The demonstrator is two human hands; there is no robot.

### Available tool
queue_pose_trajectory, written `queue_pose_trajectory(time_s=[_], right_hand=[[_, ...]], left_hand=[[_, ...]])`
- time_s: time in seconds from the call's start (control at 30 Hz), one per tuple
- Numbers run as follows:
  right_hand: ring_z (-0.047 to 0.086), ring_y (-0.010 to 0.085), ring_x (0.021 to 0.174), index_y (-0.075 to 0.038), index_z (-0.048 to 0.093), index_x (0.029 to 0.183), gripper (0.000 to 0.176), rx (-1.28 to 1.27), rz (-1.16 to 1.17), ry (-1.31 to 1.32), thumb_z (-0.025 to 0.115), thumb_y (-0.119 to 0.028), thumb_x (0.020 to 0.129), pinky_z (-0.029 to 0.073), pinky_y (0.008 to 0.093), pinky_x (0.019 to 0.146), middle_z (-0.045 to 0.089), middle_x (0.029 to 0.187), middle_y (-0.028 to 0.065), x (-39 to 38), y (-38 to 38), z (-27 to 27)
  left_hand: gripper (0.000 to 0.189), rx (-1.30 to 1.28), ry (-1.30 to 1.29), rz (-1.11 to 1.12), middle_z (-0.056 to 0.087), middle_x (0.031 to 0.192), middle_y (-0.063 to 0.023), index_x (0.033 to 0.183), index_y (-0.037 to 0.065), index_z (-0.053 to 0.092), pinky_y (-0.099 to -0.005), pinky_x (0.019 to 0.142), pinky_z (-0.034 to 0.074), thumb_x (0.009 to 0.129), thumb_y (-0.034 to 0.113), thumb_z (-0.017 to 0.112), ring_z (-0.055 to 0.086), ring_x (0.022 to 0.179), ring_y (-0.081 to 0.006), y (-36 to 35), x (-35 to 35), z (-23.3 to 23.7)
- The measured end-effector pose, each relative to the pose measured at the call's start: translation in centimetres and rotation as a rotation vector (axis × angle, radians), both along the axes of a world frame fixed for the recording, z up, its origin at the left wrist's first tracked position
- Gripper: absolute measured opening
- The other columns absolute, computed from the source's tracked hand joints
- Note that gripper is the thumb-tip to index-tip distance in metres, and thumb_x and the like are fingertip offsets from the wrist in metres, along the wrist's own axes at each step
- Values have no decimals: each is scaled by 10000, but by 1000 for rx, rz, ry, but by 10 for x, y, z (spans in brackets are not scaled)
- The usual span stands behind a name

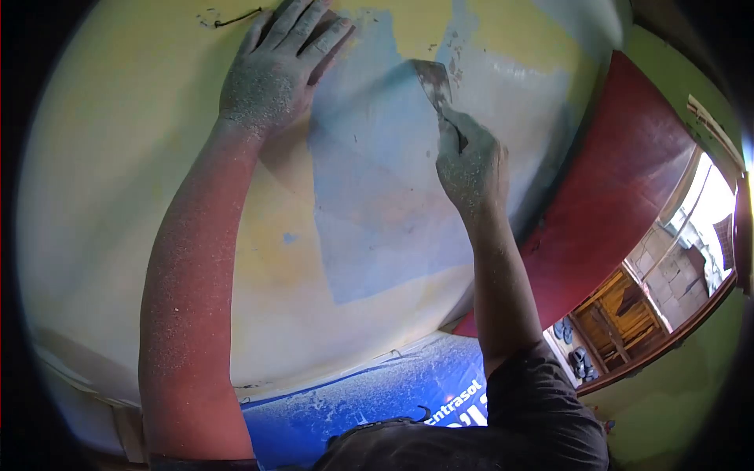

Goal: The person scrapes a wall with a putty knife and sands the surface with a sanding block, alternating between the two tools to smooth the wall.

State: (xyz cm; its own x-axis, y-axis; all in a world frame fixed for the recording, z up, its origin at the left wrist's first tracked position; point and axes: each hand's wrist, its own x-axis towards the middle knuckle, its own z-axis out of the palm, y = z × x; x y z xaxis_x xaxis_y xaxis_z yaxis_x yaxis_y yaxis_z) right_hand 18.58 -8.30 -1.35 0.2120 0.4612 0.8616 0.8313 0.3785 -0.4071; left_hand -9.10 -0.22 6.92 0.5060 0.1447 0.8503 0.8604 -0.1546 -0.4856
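Note:
My left hand (275,74) lies against the wall (385,212) at the upper left, its fingers stretched out and somewhat apart. Whitish dust and flakes cover the back of it and the forearm. Wrapped round the handle of a putty knife (433,82), my right hand (471,161) is to the right of centre. The knife's wide blade points up and its edge meets the wall, or nearly so; exact contact cannot be made out. Most of the handle is hidden in my fist. Around the blade the wall has pale blue, whitish and yellow patches of paint.
A blue printed banner (314,416) strewn with pale flakes spreads below the wall. On the right, a dark red door-like panel (605,180) stands beside an opening, with sandals (581,365) beyond it. A dark wire or nail (238,17) sticks out near my left hand.

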Motion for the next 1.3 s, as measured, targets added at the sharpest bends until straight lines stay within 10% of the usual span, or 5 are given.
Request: queue_pose_trajectory(time_s=[0.17,1.3], right_hand=[[760,481,1009,-141,823,1316,301,-7,-25,-63,649,-218,1083,601,548,903,786,1066,241,2,-4,-11],[765,470,1050,-188,812,1355,334,-62,-22,42,635,-204,1072,611,558,912,784,1101,227,16,6,-15]], left_hand=[[596,207,-1,-26,464,1776,17,1696,375,521,-544,1345,357,1119,356,668,406,1659,-238,13,-5,-1],[574,204,20,-38,463,1782,-16,1693,361,534,-557,1309,384,1132,376,656,425,1648,-282,18,-7,-6]])
